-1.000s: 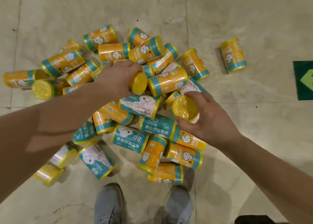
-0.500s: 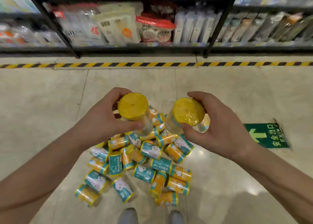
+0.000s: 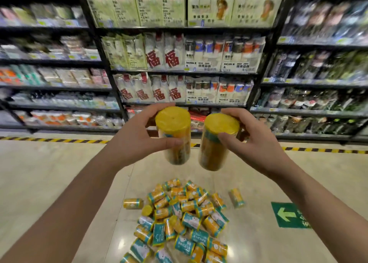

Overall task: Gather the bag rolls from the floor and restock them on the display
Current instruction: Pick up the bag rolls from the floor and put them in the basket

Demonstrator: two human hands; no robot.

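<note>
My left hand grips a yellow bag roll held upright at chest height, thumb across its front. My right hand grips a second yellow bag roll right beside it, the two rolls a small gap apart. Below them on the beige floor lies a pile of several bag rolls with yellow and teal labels. One stray roll lies to the pile's right and another stray roll to its left. Black display shelves packed with goods stand straight ahead.
A yellow-and-black hazard stripe runs along the floor in front of the shelves. A green exit arrow sticker is stuck to the floor at the right. Bare floor tiles lie left of the pile.
Both hands picked one roll each from the pile and lifted them. My view rose from the floor to the shelves, so the pile now sits low in the frame.
</note>
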